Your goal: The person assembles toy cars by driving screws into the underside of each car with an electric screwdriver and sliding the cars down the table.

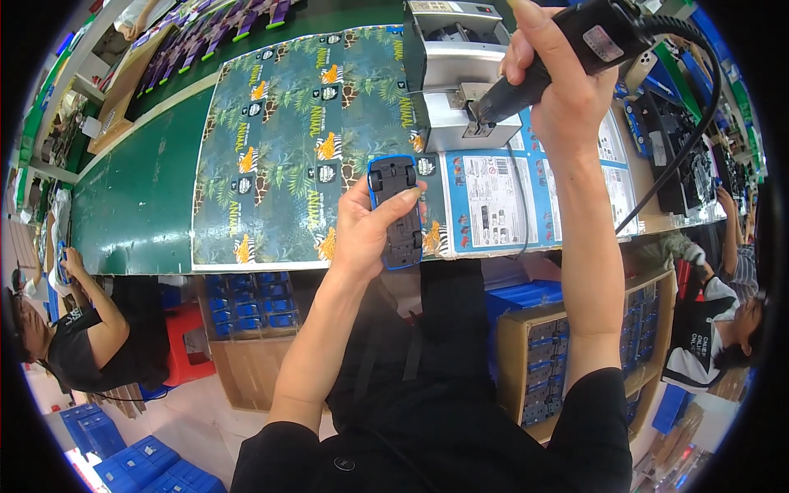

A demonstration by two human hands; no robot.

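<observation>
My left hand (362, 230) is wrapped round a blue toy car (401, 234), underside up, so its black chassis and wheels face me; my thumb lies across the chassis. Above and to the right, my right hand (575, 103) grips a black electric screwdriver (523, 89) that slants down to the left. Its tip is at the small metal outlet on the front of a silver screw feeder (452, 135). Whether a screw sits on the bit is too small to tell. Car and screwdriver are apart.
Printed jungle-pattern sheets (288, 148) cover the green bench (148, 189). A black cable (703, 131) curves from the screwdriver down the right side. Cardboard boxes of toy cars stand below the bench, left (255, 370) and right (514, 353). Co-workers sit at both sides; a red stool (187, 345) is at left.
</observation>
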